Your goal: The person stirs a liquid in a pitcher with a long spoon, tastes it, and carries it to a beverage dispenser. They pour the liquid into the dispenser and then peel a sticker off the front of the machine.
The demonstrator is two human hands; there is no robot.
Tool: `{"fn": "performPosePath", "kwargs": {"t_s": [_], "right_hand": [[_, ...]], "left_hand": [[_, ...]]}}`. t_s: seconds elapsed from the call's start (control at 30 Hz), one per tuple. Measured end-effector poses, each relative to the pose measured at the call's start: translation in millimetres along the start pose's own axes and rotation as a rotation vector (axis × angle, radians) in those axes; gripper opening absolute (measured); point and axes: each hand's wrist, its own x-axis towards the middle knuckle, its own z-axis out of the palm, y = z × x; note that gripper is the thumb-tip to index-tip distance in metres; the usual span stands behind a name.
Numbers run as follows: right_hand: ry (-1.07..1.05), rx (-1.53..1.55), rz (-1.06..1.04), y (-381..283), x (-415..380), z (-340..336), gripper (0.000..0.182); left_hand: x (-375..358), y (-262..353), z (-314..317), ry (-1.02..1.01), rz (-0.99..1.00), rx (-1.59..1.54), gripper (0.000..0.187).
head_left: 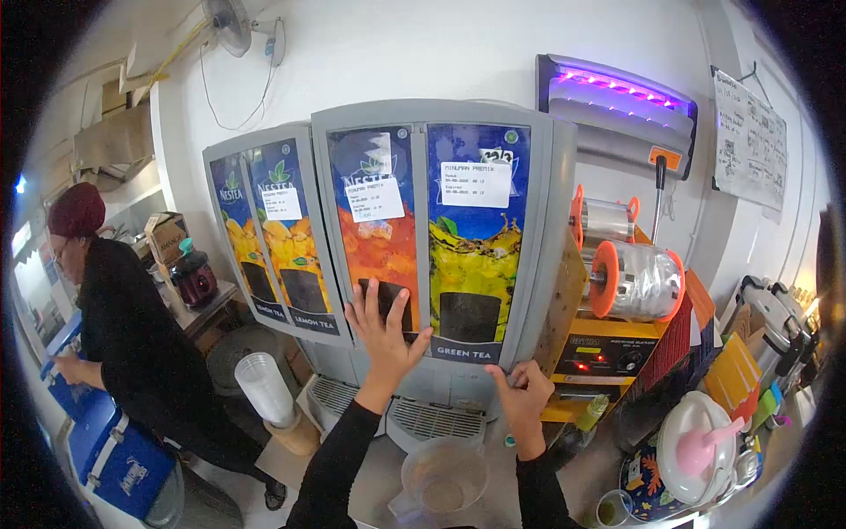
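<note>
My left hand [388, 339] rests with spread fingers against the front of a grey drink dispenser [542, 291], over the lower part of its orange panel [379, 251]. Just below the "Green Tea" label [464, 352], my right hand [526, 401] is at the dispenser's lower front. Its thumb points up, apart from the curled fingers, and nothing shows in its grasp. Under the dispenser, between my forearms, stands a clear plastic jug [445, 480] in front of the drip tray [436, 419].
A cup stack [264, 388] stands left of the dispenser. To the right are a yellow cup sealer [604, 353] with film rolls, a green-tinted bottle [592, 413] and a white-lidded container [696, 445] with a pink scoop. A person [132, 353] in black stands at left beside blue boxes [132, 463].
</note>
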Motion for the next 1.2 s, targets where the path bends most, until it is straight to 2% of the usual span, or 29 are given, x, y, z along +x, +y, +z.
{"fn": "performPosePath", "kwargs": {"t_s": [0.1, 0.13, 0.2, 0.27, 0.37, 0.67, 0.77, 0.87, 0.97, 1.07, 1.2], "right_hand": [[-0.033, 0.055, 0.06, -6.5, 2.9, -3.6, 0.041], [-0.035, 0.057, 0.06, -4.7, 3.2, -2.5, 0.04], [-0.044, 0.059, 0.059, 0.7, 2.3, -1.3, 0.039], [-0.058, 0.076, 0.089, -5.2, 3.7, -2.5, 0.039], [-0.074, 0.101, 0.119, -7.2, 3.4, -3.3, 0.038], [-0.139, 0.137, 0.199, -6.8, 5.7, -6.5, 0.036], [-0.141, 0.133, 0.197, -3.8, 5.6, -5.2, 0.037], [-0.151, 0.125, 0.169, -2.7, 7.9, -6.6, 0.037], [-0.151, 0.142, 0.159, -0.3, 8.5, -6.4, 0.037], [-0.151, 0.157, 0.179, -0.9, 7.6, -5.8, 0.036], [-0.153, 0.137, 0.17, -3.9, 9.3, -8.4, 0.035]], "left_hand": [[18.9, 7.4, -10.2, 0.025, -0.057, 0.037, 0.048], [39.7, 15.8, -13.7, 0.094, -0.079, -0.076, 0.044], [84.9, 35.7, -26.3, 0.104, 0.074, -0.038, 0.038], [126.5, 56.2, -32.9, 0.138, 0.142, -0.109, 0.034], [159.8, 62.3, -24.7, 0.149, 0.111, -0.096, 0.031], [158.9, 72.1, -18.3, 0.12, 0.044, -0.074, 0.022], [157.2, 75.1, -15.0, 0.138, 0.087, -0.065, 0.021], [158.8, 68.9, -12.6, 0.182, -0.013, -0.193, 0.021], [158.0, 69.2, -10.0, 0.196, 0.001, -0.124, 0.023], [151.5, 82.0, -9.2, 0.188, -0.15, -0.191, 0.024], [149.7, 96.4, -6.3, 0.164, -0.213, -0.303, 0.027]]}}
